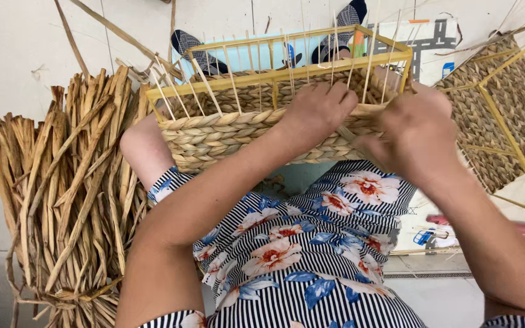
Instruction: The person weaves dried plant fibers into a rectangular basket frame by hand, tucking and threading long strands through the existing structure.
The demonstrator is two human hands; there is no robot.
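With a bundle of dried reed strips (68, 200) on the floor to the left and a second woven basket (505, 115) to the right, the half-woven basket (226, 136) rests on the lap, where the left hand (318, 112) presses curled fingers onto its rim and the right hand (417, 130) pinches a braided strand (350, 135) beside it.

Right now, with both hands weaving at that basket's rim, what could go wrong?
The thin upright sticks poke up close to the left hand and right hand, so one might jab a finger or snap. The basket rests only on the person's knees and could tip or slide off.
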